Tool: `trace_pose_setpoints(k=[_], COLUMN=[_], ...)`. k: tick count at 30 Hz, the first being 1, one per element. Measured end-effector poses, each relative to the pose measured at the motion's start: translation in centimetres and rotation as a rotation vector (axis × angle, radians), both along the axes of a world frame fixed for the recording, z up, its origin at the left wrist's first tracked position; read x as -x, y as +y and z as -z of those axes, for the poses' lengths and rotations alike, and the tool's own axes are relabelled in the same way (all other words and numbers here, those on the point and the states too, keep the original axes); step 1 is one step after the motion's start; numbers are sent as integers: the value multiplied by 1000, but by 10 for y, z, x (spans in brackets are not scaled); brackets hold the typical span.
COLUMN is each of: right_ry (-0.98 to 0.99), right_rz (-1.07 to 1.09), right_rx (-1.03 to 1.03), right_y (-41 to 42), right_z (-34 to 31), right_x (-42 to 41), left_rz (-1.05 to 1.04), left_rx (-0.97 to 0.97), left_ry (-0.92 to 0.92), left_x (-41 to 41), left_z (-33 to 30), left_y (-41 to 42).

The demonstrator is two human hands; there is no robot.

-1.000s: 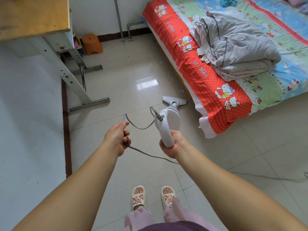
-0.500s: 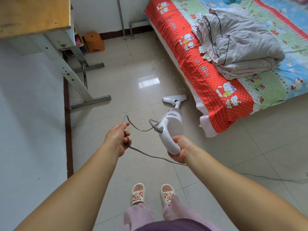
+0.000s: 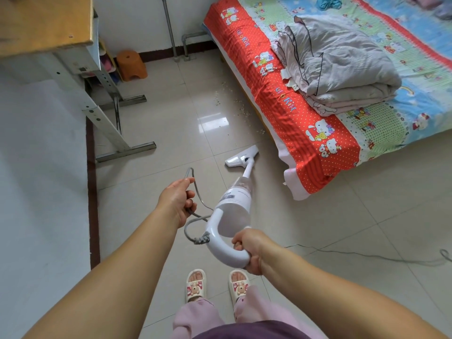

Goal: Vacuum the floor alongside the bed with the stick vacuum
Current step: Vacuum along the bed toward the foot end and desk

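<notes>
My right hand point(image 3: 248, 249) grips the curved handle of the white stick vacuum point(image 3: 233, 206). Its floor head point(image 3: 241, 157) lies flat on the beige tiles, a little left of the bed's near corner. My left hand point(image 3: 177, 199) holds a loop of the grey power cord point(image 3: 194, 187) just left of the vacuum body. The bed point(image 3: 288, 101) has a red cartoon-print sheet and runs along the right. Small bits of debris point(image 3: 231, 99) are scattered on the floor beside the bed, beyond the floor head.
A metal-legged desk point(image 3: 73, 59) stands at the left, its feet on the floor near the wall. An orange stool point(image 3: 130, 64) sits at the back. A folded grey quilt point(image 3: 342, 67) lies on the bed. The cord trails right across the floor point(image 3: 367, 256). My slippered feet point(image 3: 217, 285) are below.
The vacuum handle has dropped lower and come back toward me, tilting the stick more steeply; the floor head has turned slightly. My left hand keeps its hold on the cord.
</notes>
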State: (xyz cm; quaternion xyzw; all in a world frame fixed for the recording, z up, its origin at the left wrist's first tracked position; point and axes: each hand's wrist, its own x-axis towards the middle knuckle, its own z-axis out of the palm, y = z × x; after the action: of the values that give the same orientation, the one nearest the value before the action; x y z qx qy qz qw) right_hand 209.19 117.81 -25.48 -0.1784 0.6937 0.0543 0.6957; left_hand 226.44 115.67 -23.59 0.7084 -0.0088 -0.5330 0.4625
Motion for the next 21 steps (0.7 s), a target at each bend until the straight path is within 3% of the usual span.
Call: trace_pose_setpoints(k=[4,13,21], right_ry=[-19,-77,-63], right_rz=[-16,161,227], right_rx=[29,164,129], right_y=[-17,-53,-19], right_z=[5,14,26], right_x=[1,8,43], left_rz=[-43,-170,-158], left_rx=[6,-1,-4], left_ry=[-10,-20,-13], left_x=[8,13,30], left_z=[-2,-2,3], left_y=[9,38,54])
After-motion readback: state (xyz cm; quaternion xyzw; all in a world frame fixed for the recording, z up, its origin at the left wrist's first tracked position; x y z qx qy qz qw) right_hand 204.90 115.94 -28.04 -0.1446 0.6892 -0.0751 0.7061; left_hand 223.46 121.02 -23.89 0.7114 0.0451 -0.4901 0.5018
